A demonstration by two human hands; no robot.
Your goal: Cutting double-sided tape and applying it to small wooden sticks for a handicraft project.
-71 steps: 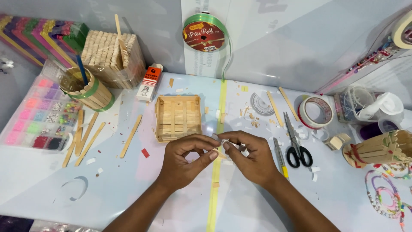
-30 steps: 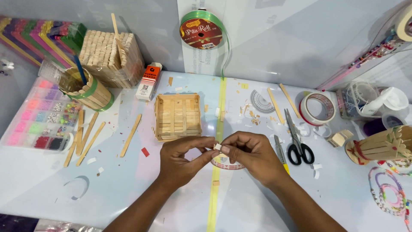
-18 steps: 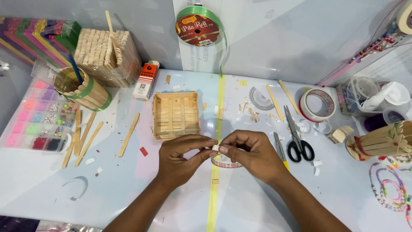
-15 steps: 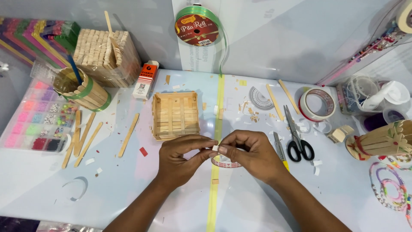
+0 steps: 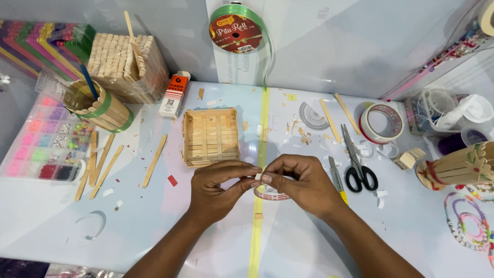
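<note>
While pinching a small white piece [image 5: 258, 176] between left hand [image 5: 218, 186] and right hand [image 5: 301, 183], both grips closed; probably sticking tape; needs steady fingertips above table [image 5: 154, 226].

A pale blue-white table [image 5: 62, 247] meets a plain grey-white wall [image 5: 334, 46] under soft, even light.

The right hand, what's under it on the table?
Under the right hand lies a curved strip of patterned tape, partly showing. The palm covers the rest of the strip.
</note>
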